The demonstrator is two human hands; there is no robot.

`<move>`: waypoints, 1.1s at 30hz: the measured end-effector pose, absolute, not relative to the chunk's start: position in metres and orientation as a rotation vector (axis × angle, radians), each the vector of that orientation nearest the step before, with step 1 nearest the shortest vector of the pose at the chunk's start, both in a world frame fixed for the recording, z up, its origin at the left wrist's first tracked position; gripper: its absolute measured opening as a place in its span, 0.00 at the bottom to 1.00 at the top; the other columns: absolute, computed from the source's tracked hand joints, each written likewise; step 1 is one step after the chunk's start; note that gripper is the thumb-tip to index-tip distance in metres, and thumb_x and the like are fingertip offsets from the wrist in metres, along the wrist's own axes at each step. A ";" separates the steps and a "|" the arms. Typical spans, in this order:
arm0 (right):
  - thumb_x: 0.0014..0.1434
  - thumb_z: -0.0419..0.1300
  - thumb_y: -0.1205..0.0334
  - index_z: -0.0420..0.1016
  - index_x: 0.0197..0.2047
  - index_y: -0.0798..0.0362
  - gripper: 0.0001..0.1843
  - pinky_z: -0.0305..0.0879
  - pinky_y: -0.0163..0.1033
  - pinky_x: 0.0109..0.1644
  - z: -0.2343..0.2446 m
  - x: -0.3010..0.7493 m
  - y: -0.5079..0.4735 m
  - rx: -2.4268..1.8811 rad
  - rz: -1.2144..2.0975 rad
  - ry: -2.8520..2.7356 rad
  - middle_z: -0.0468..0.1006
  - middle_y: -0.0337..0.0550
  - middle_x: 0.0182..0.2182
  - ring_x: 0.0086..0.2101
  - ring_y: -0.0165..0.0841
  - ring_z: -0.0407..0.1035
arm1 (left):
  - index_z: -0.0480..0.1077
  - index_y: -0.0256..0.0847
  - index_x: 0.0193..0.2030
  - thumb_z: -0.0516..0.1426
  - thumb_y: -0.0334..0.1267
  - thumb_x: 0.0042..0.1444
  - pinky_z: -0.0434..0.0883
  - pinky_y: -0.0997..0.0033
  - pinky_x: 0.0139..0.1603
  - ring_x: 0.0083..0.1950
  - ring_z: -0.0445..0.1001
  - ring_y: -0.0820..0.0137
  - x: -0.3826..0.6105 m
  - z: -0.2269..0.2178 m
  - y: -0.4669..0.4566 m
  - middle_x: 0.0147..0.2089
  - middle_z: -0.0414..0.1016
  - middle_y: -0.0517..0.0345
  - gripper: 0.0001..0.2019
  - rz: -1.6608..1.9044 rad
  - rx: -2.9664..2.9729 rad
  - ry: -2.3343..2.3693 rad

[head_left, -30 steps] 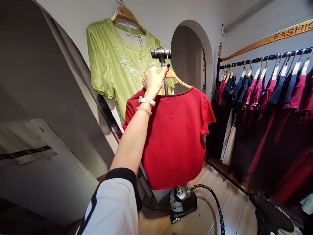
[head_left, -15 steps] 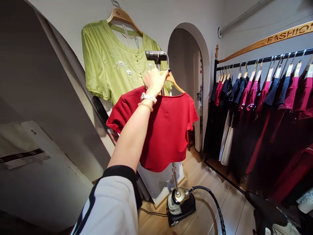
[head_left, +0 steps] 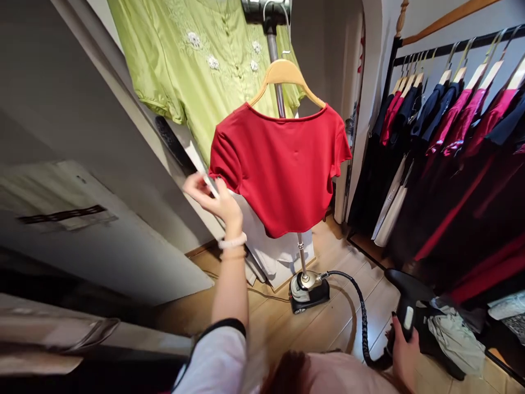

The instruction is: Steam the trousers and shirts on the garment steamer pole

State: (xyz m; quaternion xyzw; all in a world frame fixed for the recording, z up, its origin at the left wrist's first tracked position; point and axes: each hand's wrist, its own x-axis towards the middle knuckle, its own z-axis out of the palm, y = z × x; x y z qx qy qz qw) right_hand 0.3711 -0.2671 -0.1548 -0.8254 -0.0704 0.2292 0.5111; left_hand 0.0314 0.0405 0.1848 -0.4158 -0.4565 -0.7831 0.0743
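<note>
The knit red top [head_left: 281, 169], short-sleeved and softly creased, hangs at 12 o'clock on a curved wooden hanger [head_left: 285, 74] hooked to the steel pole [head_left: 302, 251] of a garment steamer, in front of a silky green blouse [head_left: 197, 65]. At the top's 8 o'clock, the left hand [head_left: 213, 197] touches nothing clear, its fingers [head_left: 194, 186] loosely curled and narrowly parted. At 4 o'clock, the right hand [head_left: 404, 350] closes its fingers firmly around the glossy black steamer head [head_left: 408, 293], whose ribbed hose [head_left: 363, 312] curves back to the squat base [head_left: 308, 293].
</note>
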 end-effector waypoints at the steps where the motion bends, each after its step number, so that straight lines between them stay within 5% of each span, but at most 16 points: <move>1: 0.44 0.63 0.30 0.67 0.37 0.40 0.27 0.77 0.59 0.39 -0.153 0.366 -0.263 -1.937 0.579 -0.136 0.75 0.44 0.26 0.31 0.55 0.77 | 0.62 0.45 0.50 0.55 0.35 0.63 0.72 0.50 0.66 0.62 0.74 0.58 0.028 0.146 0.035 0.58 0.72 0.47 0.09 -2.365 -1.274 -1.475; 4: 0.42 0.66 0.33 0.69 0.37 0.45 0.28 0.73 0.53 0.34 -0.148 0.350 -0.252 -1.871 0.614 -0.131 0.74 0.42 0.24 0.28 0.49 0.74 | 0.65 0.43 0.50 0.59 0.38 0.61 0.75 0.56 0.61 0.60 0.76 0.58 0.026 0.049 0.023 0.57 0.75 0.46 0.12 -2.390 -1.491 -1.954; 7: 0.42 0.67 0.34 0.70 0.37 0.47 0.29 0.69 0.47 0.30 -0.149 0.339 -0.244 -1.838 0.633 -0.183 0.74 0.40 0.23 0.27 0.43 0.71 | 0.68 0.43 0.53 0.62 0.42 0.61 0.73 0.58 0.63 0.64 0.74 0.58 0.025 0.007 0.022 0.62 0.75 0.44 0.16 -2.373 -1.613 -2.060; 12: 0.43 0.68 0.34 0.70 0.39 0.48 0.31 0.67 0.45 0.28 -0.146 0.325 -0.228 -1.768 0.693 -0.244 0.73 0.42 0.23 0.25 0.42 0.69 | 0.70 0.43 0.55 0.67 0.49 0.56 0.71 0.57 0.67 0.65 0.74 0.58 0.015 0.042 0.038 0.63 0.75 0.46 0.24 -2.368 -1.943 -1.810; 16: 0.45 0.68 0.33 0.70 0.44 0.50 0.34 0.65 0.40 0.27 -0.114 0.306 -0.202 -1.640 0.707 -0.408 0.73 0.38 0.22 0.24 0.38 0.68 | 0.72 0.42 0.43 0.67 0.52 0.55 0.75 0.63 0.57 0.49 0.77 0.64 0.009 0.075 0.040 0.45 0.78 0.54 0.19 -2.704 -2.056 -1.601; 20: 0.52 0.67 0.33 0.69 0.45 0.51 0.32 0.56 0.34 0.23 -0.068 0.286 -0.165 -1.471 0.786 -0.591 0.72 0.33 0.22 0.20 0.29 0.60 | 0.68 0.42 0.32 0.71 0.51 0.50 0.71 0.72 0.42 0.34 0.67 0.73 0.006 0.074 0.018 0.31 0.65 0.64 0.20 -2.780 -1.950 -1.674; 25: 0.54 0.69 0.37 0.71 0.44 0.50 0.28 0.64 0.36 0.31 -0.019 0.265 -0.125 -1.318 0.754 -0.695 0.72 0.32 0.24 0.26 0.32 0.66 | 0.70 0.41 0.36 0.70 0.50 0.53 0.70 0.75 0.46 0.38 0.70 0.73 0.003 0.067 -0.009 0.35 0.69 0.63 0.18 -2.806 -2.071 -1.696; 29: 0.56 0.69 0.38 0.70 0.44 0.50 0.26 0.62 0.35 0.29 0.018 0.258 -0.103 -1.266 0.821 -0.726 0.71 0.32 0.23 0.24 0.31 0.64 | 0.74 0.44 0.51 0.72 0.50 0.49 0.74 0.66 0.60 0.56 0.77 0.63 0.016 0.079 0.000 0.52 0.78 0.52 0.25 -2.895 -2.180 -1.582; 33: 0.53 0.71 0.38 0.70 0.46 0.50 0.29 0.61 0.35 0.29 0.041 0.261 -0.084 -1.151 0.914 -0.748 0.71 0.32 0.23 0.25 0.31 0.65 | 0.77 0.39 0.48 0.74 0.47 0.45 0.76 0.57 0.63 0.55 0.80 0.57 0.040 0.089 0.022 0.51 0.83 0.46 0.26 -2.753 -2.114 -1.727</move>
